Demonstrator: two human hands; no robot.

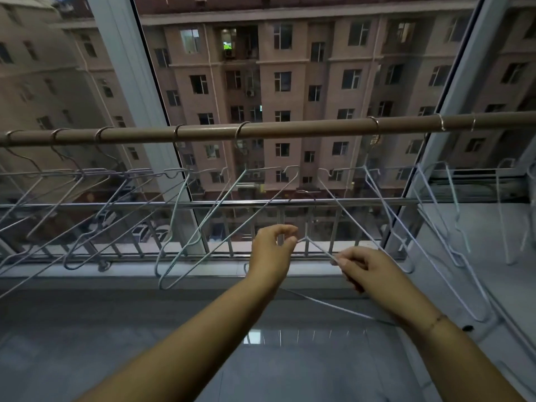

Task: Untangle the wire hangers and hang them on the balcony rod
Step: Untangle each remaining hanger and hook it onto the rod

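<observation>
Left hand (pixel 272 250): arm stretched forward, thumb and forefinger pinch the wire hanger (pixel 319 246) just left of its neck.
Right hand (pixel 362 268): arm forward, curled fingers pinch the hanger's right slope.
Hanger: upright, below the balcony rod (pixel 290 129), apart from it.
Hung hangers (pixel 237 137): along the rod, left and right.

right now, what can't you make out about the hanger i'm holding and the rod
Head view:
Left shoulder of the held hanger: hidden behind the left hand.
Its hook: too thin against the railing to tell whether it is tangled.
Ends of the rod: cut off by both frame edges.
</observation>
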